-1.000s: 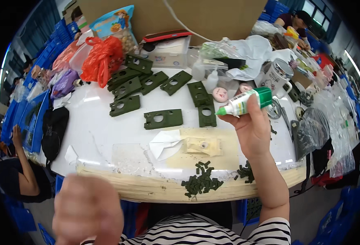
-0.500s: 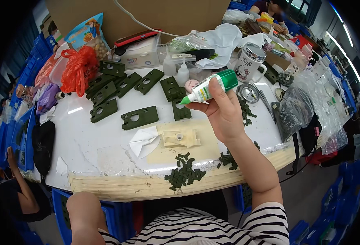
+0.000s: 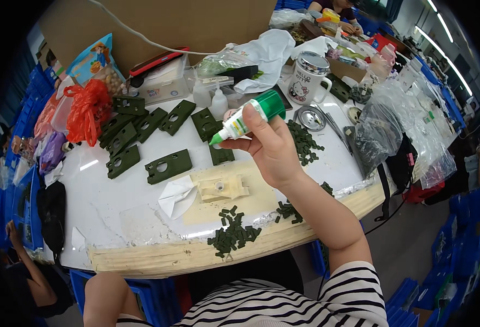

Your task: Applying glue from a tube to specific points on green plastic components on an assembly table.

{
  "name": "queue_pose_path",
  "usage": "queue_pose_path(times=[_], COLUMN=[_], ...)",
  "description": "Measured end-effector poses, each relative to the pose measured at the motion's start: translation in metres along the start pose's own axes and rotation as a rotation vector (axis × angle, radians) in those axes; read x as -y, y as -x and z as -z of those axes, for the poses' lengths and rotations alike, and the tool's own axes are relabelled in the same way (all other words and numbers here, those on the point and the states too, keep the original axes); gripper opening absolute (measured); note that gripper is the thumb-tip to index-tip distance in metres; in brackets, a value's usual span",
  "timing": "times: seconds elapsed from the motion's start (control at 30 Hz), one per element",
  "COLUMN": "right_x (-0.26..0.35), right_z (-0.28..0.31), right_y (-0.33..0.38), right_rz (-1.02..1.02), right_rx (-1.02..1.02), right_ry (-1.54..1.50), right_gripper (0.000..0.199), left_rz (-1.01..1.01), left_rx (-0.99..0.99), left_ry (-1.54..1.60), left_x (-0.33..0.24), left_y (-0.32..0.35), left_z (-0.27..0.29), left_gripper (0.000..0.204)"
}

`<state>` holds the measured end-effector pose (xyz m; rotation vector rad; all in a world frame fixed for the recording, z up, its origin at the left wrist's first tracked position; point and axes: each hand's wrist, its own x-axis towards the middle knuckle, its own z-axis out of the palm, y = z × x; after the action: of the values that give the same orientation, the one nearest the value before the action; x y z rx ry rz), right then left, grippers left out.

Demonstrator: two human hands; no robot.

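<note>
Bottle: one, white with a green base and a pointed green tip (image 3: 236, 126), held above the table's middle, tip down and to the left.
Right hand (image 3: 275, 150): closed around the bottle, thumb along the near side, fingers behind it, partly hidden.
Left hand: out of sight, so its grip cannot be told; only a bent left arm (image 3: 108, 298) shows at the near left.
Cream block (image 3: 222, 188): one, with a round hole, on the table nearer than the bottle.
White paper (image 3: 176, 197): one folded piece, just left of the block.
Green plates (image 3: 169, 166): at least nine beyond the block, several overlapping.
Small green pieces (image 3: 233, 234): too many to count, heaped at the near edge, beside the right forearm and farther right.
White squeeze bottles (image 3: 218, 103): two, beyond the plates.
Mug (image 3: 307, 79): one, far right.
Red bag (image 3: 88, 111): one, far left.
Change: a second ago a blurred left fist filled the near left; now it is gone. Bottle slants more steeply, and the right-hand heap, mostly covered then, shows plainly. Right grip stays the same.
</note>
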<state>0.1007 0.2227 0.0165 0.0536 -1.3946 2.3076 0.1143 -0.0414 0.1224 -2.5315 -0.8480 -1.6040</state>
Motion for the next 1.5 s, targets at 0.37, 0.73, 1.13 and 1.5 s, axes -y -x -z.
queue_pose_path(times=[0.37, 0.73, 1.13, 1.5], right_x=[0.003, -0.005, -0.003, 0.000], right_z=[-0.004, -0.003, -0.002, -0.001], right_y=[0.000, 0.000, 0.002, 0.005], right_rz=[0.005, 0.011, 0.041, 0.036], right_rx=[-0.026, 0.007, 0.022, 0.028], right_ry=[-0.029, -0.009, -0.008, 0.012], right_gripper=[0.027, 0.028, 0.028, 0.027], left_rz=[0.049, 1.078, 1.300, 1.417], left_rx=[0.137, 0.322, -0.049, -0.101], left_ry=[-0.991, -0.847, -1.150, -0.856], left_x=[0.033, 0.054, 0.076, 0.054], left_y=[0.085, 0.167, 0.215, 0.192], left_z=[-0.016, 0.008, 0.128, 0.131], left_gripper=[0.025, 0.031, 0.039, 0.046])
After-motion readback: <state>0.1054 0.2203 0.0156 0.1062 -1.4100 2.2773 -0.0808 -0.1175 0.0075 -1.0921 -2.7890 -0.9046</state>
